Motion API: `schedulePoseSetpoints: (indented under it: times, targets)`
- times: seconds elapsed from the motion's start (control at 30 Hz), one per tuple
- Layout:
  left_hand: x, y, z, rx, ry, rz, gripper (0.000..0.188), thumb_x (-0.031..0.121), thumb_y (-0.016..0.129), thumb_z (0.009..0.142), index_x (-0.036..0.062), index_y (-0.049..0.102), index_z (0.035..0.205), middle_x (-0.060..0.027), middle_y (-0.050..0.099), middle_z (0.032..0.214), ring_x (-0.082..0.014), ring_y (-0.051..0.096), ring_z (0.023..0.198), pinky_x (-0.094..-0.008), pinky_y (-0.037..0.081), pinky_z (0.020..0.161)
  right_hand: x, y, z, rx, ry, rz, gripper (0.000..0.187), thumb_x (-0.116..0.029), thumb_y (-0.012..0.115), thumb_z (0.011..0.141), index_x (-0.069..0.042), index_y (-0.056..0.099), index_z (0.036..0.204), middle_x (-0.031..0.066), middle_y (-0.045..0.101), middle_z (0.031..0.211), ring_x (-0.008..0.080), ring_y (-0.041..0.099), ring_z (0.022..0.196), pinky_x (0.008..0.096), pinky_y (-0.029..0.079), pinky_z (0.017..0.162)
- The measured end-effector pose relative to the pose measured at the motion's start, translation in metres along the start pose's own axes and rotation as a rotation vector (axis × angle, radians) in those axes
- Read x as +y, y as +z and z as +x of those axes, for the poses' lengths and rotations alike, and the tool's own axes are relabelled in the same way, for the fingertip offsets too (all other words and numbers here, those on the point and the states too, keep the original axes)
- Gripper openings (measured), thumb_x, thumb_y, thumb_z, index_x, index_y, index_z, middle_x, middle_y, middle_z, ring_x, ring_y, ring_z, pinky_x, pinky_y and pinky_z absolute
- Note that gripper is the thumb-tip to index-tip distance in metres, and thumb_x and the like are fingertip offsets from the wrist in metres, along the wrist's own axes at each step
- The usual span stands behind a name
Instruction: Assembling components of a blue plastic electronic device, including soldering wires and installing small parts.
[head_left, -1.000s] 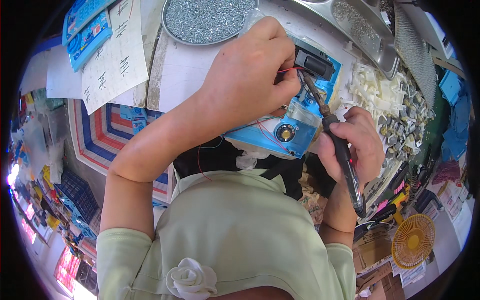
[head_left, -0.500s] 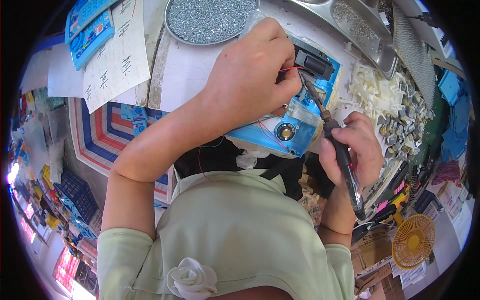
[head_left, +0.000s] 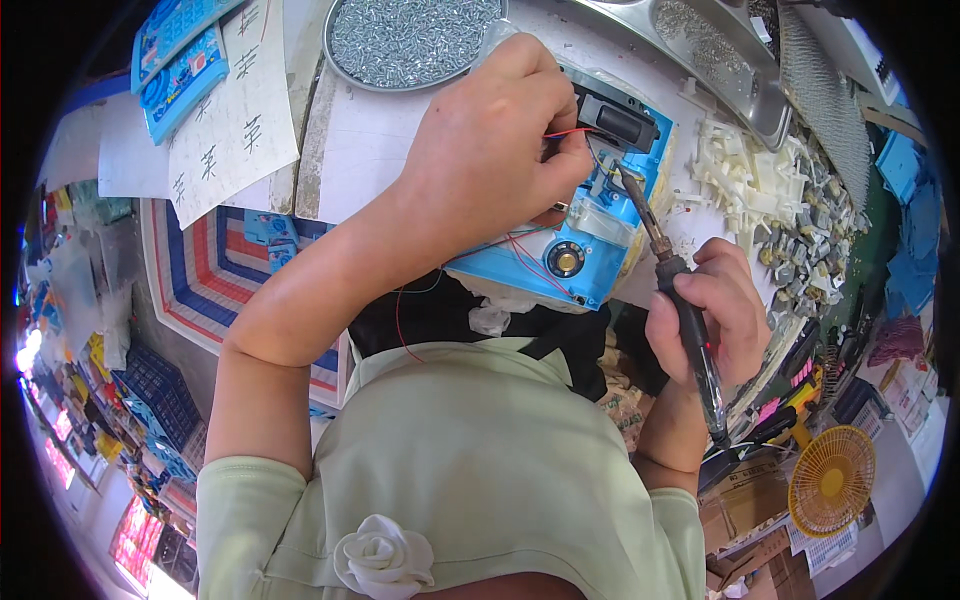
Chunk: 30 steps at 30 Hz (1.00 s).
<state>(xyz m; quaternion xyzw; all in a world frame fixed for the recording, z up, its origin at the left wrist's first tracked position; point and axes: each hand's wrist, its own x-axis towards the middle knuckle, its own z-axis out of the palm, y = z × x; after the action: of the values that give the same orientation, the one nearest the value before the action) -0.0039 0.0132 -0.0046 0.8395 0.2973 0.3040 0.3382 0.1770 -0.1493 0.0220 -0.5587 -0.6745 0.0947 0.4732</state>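
My right hand (head_left: pixel 715 315) is wrapped round the dark handle of a soldering iron (head_left: pixel 690 325), whose metal tip points up and left over a blue plastic housing (head_left: pixel 600 265). Thumb and fingers of my left hand (head_left: pixel 505 140) pinch a thin red wire (head_left: pixel 572 131) above the housing's far left part. Inside the housing sit a black box-shaped part (head_left: pixel 618 122) at the far end and a small round speaker (head_left: pixel 566 260) at the near end. Red wires (head_left: pixel 530 258) run beside the speaker. My left hand hides part of the housing.
A round metal tray of small screws (head_left: pixel 405 45) stands at the far left of the housing. To the right lie white plastic parts (head_left: pixel 750 175) and a heap of small metal parts (head_left: pixel 810 250). A steel compartment tray (head_left: pixel 740 75) is behind. A yellow fan (head_left: pixel 830 480) is at lower right.
The soldering iron's tip has drawn back slightly, away from the fingers of my left hand. My left hand has shifted a little left, still pinching the wire.
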Motion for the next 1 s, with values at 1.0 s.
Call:
schedulePoseSetpoints:
  times: [1.0]
  targets:
    - [0.026,-0.009,-0.001,-0.351,0.347,0.072,0.024,0.004,0.079,0.076,0.0079,0.068,0.097,-0.0063,0.057,0.094,-0.0228,0.064,0.076,-0.0334,0.052,0.064,-0.004,-0.036,-0.033,0.192,0.097,0.016,0.029,0.003,0.077,0.076,0.000,0.062,0.100,0.0084,0.058,0.066,0.0219,0.052,0.057,0.0442,0.052,0.073]
